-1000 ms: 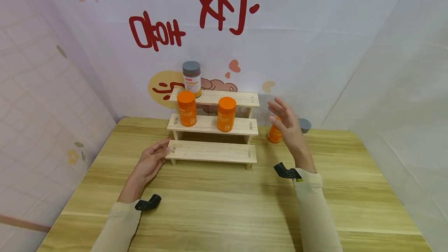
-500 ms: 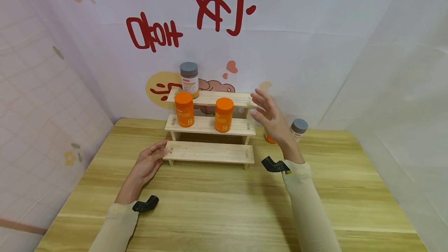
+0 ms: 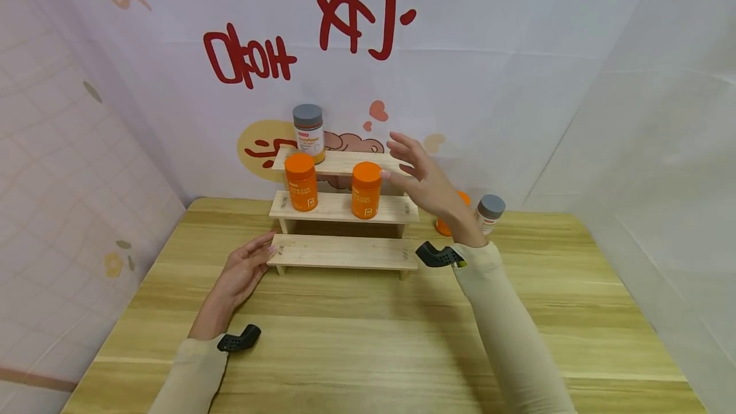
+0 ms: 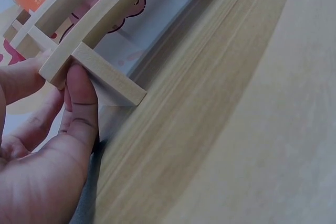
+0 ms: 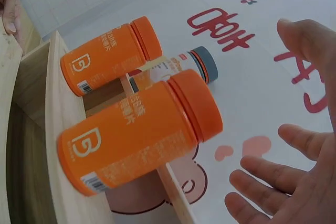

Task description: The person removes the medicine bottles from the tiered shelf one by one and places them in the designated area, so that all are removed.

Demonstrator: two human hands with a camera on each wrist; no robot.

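Note:
A three-step wooden rack (image 3: 345,251) stands on the table against the back wall. My left hand (image 3: 241,273) pinches the left end of its lowest step; the left wrist view shows thumb and finger (image 4: 81,90) at that corner. On the middle step are two orange bottles, a left one (image 3: 301,184) and a right one (image 3: 366,193). A grey-lidded bottle (image 3: 308,139) is upright at the top step's left end. My right hand (image 3: 422,184), fingers spread and holding nothing, hovers just right of the right orange bottle. In the right wrist view a gap separates them.
Another orange bottle (image 3: 443,227), partly hidden by my right forearm, stands on the wooden table (image 3: 345,344) right of the rack. Beside it is a second grey-lidded bottle (image 3: 490,213). A printed white cloth wall (image 3: 489,82) rises behind the rack.
My right hand has moved left, from over the orange bottle on the table to beside the right orange bottle on the middle step. The left hand stays at the rack.

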